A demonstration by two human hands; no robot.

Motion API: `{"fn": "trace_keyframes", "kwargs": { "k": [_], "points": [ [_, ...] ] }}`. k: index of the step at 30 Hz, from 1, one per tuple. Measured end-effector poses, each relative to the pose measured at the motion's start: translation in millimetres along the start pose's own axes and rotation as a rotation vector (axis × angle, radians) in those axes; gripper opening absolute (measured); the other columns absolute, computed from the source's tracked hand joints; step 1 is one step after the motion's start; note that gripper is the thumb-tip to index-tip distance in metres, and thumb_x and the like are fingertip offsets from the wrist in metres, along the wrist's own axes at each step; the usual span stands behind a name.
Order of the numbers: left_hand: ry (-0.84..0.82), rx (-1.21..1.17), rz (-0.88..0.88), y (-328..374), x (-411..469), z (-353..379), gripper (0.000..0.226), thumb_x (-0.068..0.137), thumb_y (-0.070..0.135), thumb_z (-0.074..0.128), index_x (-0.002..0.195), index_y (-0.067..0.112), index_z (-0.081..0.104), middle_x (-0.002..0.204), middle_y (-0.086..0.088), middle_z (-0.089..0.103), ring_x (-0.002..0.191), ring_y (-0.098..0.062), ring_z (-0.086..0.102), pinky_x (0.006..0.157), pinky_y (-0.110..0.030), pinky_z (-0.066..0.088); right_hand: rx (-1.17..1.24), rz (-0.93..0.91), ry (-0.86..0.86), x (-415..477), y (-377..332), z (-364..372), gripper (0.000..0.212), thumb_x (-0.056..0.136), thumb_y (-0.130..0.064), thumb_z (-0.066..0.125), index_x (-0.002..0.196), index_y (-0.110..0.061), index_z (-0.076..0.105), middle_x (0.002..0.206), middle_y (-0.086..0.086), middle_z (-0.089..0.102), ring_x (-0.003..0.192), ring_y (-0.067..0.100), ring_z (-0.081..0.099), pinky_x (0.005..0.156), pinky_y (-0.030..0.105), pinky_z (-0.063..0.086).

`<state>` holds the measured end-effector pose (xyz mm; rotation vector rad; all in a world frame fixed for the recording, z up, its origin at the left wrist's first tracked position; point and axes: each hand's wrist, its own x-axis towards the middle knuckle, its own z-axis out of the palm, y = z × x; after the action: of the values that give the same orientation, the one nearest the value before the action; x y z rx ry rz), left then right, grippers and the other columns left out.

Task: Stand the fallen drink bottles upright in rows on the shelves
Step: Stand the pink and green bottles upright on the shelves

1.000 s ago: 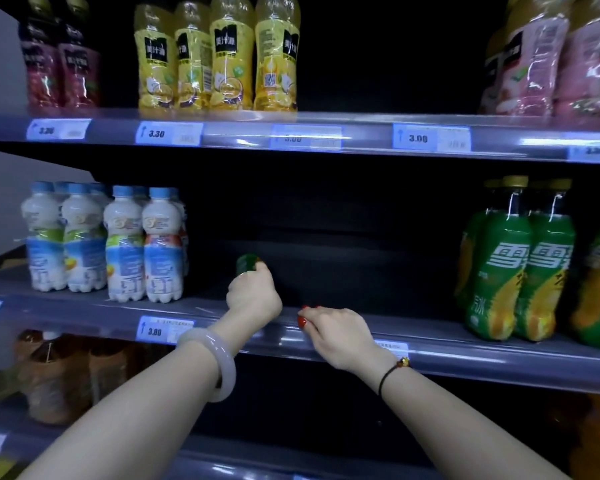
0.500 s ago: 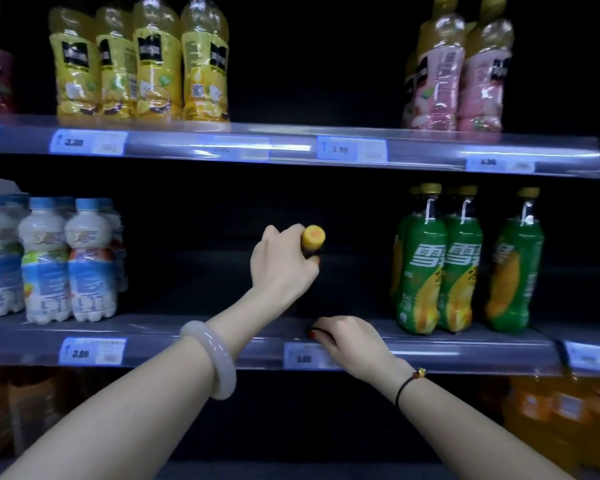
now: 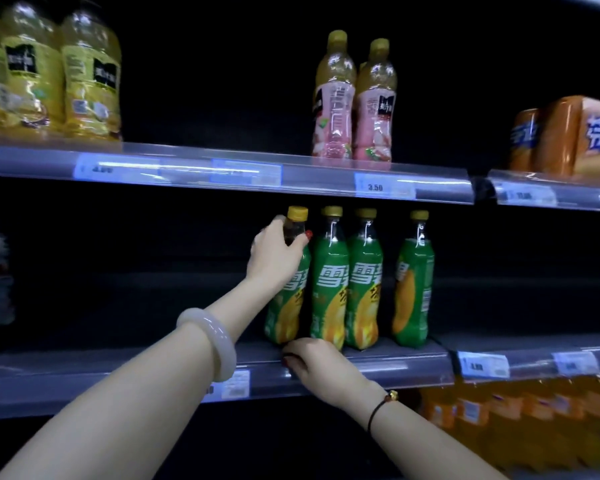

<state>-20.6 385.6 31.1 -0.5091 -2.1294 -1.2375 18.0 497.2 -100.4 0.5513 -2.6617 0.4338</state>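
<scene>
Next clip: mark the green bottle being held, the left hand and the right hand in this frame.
green bottle (image 3: 286, 317): head view, lower label, below the grip.
left hand (image 3: 276, 259): head view, back of the hand.
right hand (image 3: 314, 358): head view, back of the hand.

"3.50" on a price tag (image 3: 383, 186), upper shelf (image 3: 309, 175)

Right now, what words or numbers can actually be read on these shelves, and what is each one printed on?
"3.50": price tag on the upper shelf edge, under the pink bottles.
"雪": big white character on the green bottles; the next one is cut off.
Blue characters on the orange pack: cropped, unsure.
Too blurred: the other price tags, the yellow bottles.
</scene>
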Motion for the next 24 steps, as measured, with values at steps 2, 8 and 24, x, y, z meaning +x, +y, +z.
{"fn": "trace_keyframes", "kwargs": {
  "k": [2,8,24],
  "points": [
    [-0.030,-0.122,-0.106,-2.0,10.4,6.7,0.039,0.092,0.029,0.055,0.125,0.010,0.052,0.120,-0.015,0.061,0.115,-0.034,0.053,0.089,-0.032,0.041,-0.003,-0.013,-0.021,0.3,1.6,-2.1,0.024,0.095,-0.022,0.048,0.103,-0.007,0.065,0.110,0.017,0.066,0.104,0.033,0.059,0.087,0.037,0.046],
    [-0.157,-0.246,-0.329,-18.8,17.3,18.4,0.055,0.086,0.043,0.063,0.132,0.017,0.046,0.126,-0.010,0.059,0.103,-0.029,0.060,0.083,-0.040,0.053,0.013,-0.027,-0.039,0.6,6.1,-3.3,0.026,0.095,-0.022,0.049,0.110,-0.008,0.066,0.113,0.018,0.066,0.107,0.033,0.058,0.091,0.037,0.045],
    [-0.299,-0.441,-0.577,-32.7,26.6,28.7,0.048,0.078,0.049,0.070,0.111,0.034,0.038,0.089,-0.004,0.060,0.072,-0.029,0.057,0.048,-0.042,0.045,-0.197,-0.133,0.058,-2.7,10.4,4.0,0.022,0.093,-0.015,0.042,0.097,-0.006,0.061,0.103,0.015,0.062,0.102,0.035,0.054,0.082,0.044,0.047]
  ]
}}
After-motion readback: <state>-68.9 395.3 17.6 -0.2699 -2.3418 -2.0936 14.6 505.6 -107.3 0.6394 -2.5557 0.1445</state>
